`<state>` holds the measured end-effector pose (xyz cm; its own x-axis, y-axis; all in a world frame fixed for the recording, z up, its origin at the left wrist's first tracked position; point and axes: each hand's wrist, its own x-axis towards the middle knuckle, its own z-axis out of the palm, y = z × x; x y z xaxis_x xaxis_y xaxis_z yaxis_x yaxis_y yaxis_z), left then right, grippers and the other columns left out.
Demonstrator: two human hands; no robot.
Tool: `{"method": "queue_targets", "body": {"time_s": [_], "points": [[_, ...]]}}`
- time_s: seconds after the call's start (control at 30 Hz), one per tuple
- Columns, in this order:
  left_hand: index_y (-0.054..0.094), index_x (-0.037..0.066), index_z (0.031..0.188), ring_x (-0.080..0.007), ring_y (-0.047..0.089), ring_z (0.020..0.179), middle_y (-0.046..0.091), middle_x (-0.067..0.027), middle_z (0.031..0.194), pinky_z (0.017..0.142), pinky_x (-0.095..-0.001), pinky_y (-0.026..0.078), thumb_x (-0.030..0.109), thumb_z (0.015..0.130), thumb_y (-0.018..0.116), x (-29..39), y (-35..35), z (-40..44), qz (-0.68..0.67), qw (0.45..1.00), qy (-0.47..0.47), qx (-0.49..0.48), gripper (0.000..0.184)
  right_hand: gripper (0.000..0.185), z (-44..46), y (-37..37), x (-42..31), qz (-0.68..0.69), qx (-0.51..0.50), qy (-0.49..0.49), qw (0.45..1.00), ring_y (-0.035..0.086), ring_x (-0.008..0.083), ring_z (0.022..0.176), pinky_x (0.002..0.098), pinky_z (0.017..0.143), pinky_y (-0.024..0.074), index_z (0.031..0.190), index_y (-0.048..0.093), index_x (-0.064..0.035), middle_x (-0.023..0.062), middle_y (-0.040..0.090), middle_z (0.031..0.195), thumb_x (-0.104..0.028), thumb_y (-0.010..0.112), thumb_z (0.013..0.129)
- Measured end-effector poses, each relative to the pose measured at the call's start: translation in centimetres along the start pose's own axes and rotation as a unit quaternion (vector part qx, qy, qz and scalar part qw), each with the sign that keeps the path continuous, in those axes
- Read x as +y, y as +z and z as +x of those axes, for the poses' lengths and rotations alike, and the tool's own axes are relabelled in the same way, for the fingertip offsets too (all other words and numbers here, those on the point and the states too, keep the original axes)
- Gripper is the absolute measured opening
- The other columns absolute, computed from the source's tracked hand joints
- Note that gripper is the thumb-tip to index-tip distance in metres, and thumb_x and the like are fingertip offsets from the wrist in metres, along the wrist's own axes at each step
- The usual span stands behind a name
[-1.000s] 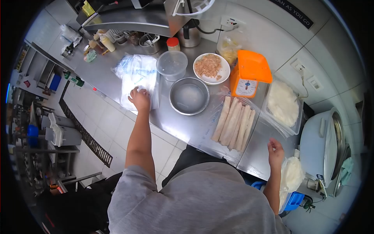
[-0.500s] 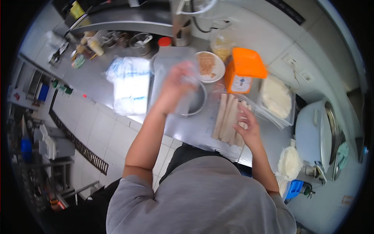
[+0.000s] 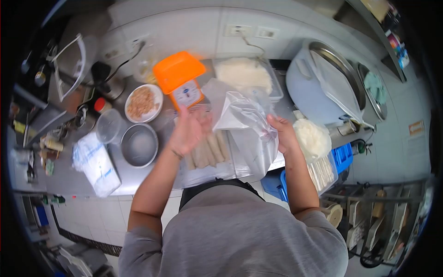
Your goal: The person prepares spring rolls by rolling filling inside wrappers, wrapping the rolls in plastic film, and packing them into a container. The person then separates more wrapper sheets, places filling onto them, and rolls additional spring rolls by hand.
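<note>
While our right hand (image 3: 283, 133) pinches a shiny, clear plastic bag (image 3: 244, 115) right of the middle, our blurry left hand (image 3: 188, 133) looks spread and empty. Long, pale, tube-shaped rolls (image 3: 214, 148) seem done, lined up at the centre; the bag looks unfilled.

Left forearm (image 3: 157, 184) slants far and rightward from a bent elbow (image 3: 142, 220); left hand (image 3: 188, 131) raised, thumb (image 3: 184, 113) and fingers (image 3: 203, 122) parted, finger outlines blurred. Right forearm (image 3: 301, 182) slants far and leftward, its elbow likewise bent; right hand (image 3: 285, 136) held in a grip, thumb uppermost, remaining digits partly hidden from view. Hands apart from each other
</note>
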<state>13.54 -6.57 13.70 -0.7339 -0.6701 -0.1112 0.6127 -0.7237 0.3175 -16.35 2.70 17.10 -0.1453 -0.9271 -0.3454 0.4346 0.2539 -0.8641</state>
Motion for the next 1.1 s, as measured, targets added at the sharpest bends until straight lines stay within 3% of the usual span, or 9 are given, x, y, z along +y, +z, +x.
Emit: {"method": "queue_targets", "body": {"time_s": [0.13, 0.37, 0.6, 0.67, 0.73, 0.8, 0.87, 1.0, 1.1], "points": [[0.062, 0.004, 0.119, -0.0133, 0.058, 0.094, 0.067, -0.0083, 0.112, 0.086, -0.0265, 0.041, 0.027, 0.091, 0.068, -6.5, 2.0, 3.6, 0.385, 0.919, 0.041, 0.079, 0.037, 0.021, -0.2, -4.1, -0.8, -0.063, 0.067, 0.010, 0.996, 0.063, 0.0135, 0.076, 0.0278, 0.065, 0.0519, 0.101, 0.066, 0.0008, 0.0059, 0.067, 0.086, -0.014, 0.072, 0.087], [0.068, 0.001, 0.097, -0.0079, 0.047, 0.059, 0.064, -0.0016, 0.076, 0.054, -0.0236, 0.037, 0.029, 0.085, 0.075, -9.8, -0.6, 10.1, 0.485, 0.841, 0.013, 0.237, 0.031, 0.016, 7.0, -13.8, 1.7, -0.140, 0.061, -0.061, 0.986, 0.062, 0.0145, 0.062, 0.0281, 0.060, 0.0515, 0.099, 0.066, 0.0020, 0.0059, 0.066, 0.077, -0.012, 0.063, 0.092], [0.060, 0.008, 0.093, -0.0088, 0.044, 0.047, 0.053, 0.0021, 0.066, 0.041, -0.0265, 0.037, 0.043, 0.092, 0.064, -4.2, -4.8, 17.8, 0.461, 0.793, 0.138, 0.374, 0.035, 0.018, 11.3, -18.7, 2.8, -0.337, 0.255, -0.184, 0.887, 0.061, 0.0174, 0.061, 0.0312, 0.059, 0.0496, 0.101, 0.067, -0.0016, 0.0111, 0.065, 0.077, -0.012, 0.054, 0.093], [0.060, 0.008, 0.094, -0.0092, 0.051, 0.053, 0.057, 0.0013, 0.070, 0.049, -0.0268, 0.046, 0.044, 0.096, 0.055, -1.7, -2.4, 18.8, 0.475, 0.756, 0.224, 0.391, 0.036, 0.018, 12.0, -22.1, 4.9, -0.435, 0.275, -0.294, 0.805, 0.060, 0.0180, 0.060, 0.0327, 0.058, 0.0487, 0.102, 0.067, -0.0032, 0.0120, 0.066, 0.077, -0.012, 0.054, 0.092], [0.051, 0.003, 0.131, -0.0181, 0.065, 0.088, 0.067, -0.0093, 0.097, 0.075, -0.0306, 0.052, 0.040, 0.096, 0.057, 2.9, -7.0, 22.4, 0.463, 0.781, 0.281, 0.310, 0.052, 0.018, 11.2, -23.6, 5.0, -0.391, 0.230, -0.175, 0.874, 0.058, 0.0150, 0.060, 0.0313, 0.058, 0.0470, 0.102, 0.067, -0.0041, 0.0105, 0.067, 0.080, -0.013, 0.055, 0.091], [0.026, 0.003, 0.149, -0.0277, 0.053, 0.124, 0.050, -0.0192, 0.138, 0.099, -0.0339, 0.044, 0.038, 0.096, 0.056, 1.4, -1.7, 24.1, 0.401, 0.813, 0.323, 0.271, 0.070, 0.018, 9.6, -24.2, 4.6, -0.300, 0.177, -0.086, 0.933, 0.056, 0.0120, 0.060, 0.0289, 0.058, 0.0455, 0.102, 0.066, -0.0042, 0.0094, 0.069, 0.084, -0.013, 0.055, 0.090], [0.011, 0.003, 0.152, -0.0309, 0.036, 0.137, 0.028, -0.0208, 0.151, 0.109, -0.0355, 0.032, 0.037, 0.096, 0.056, 0.4, 1.3, 25.3, 0.502, 0.772, 0.299, 0.251, 0.079, 0.019, 6.5, -23.0, 1.7, -0.163, 0.117, -0.030, 0.979, 0.054, 0.0090, 0.061, 0.0257, 0.058, 0.0443, 0.104, 0.065, -0.0033, 0.0085, 0.070, 0.089, -0.012, 0.056, 0.090], [0.011, 0.000, 0.152, -0.0325, 0.024, 0.144, 0.017, -0.0229, 0.157, 0.117, -0.0374, 0.021, 0.038, 0.095, 0.058, 0.7, -1.0, 28.2, 0.746, 0.493, 0.329, 0.303, 0.083, 0.023, 1.0, -20.9, -3.2, -0.004, -0.080, 0.002, 0.997, 0.055, 0.0064, 0.068, 0.0210, 0.061, 0.0440, 0.109, 0.061, 0.0005, 0.0102, 0.070, 0.100, -0.013, 0.058, 0.090], [0.018, -0.002, 0.151, -0.0314, 0.023, 0.145, 0.019, -0.0236, 0.156, 0.117, -0.0358, 0.020, 0.039, 0.094, 0.059, -1.0, 1.1, 26.3, 0.734, 0.438, 0.416, 0.310, 0.081, 0.026, -1.3, -18.1, -5.1, 0.107, -0.142, 0.006, 0.984, 0.056, 0.0061, 0.071, 0.0194, 0.061, 0.0442, 0.111, 0.059, 0.0019, 0.0119, 0.069, 0.107, -0.015, 0.058, 0.092]]}}
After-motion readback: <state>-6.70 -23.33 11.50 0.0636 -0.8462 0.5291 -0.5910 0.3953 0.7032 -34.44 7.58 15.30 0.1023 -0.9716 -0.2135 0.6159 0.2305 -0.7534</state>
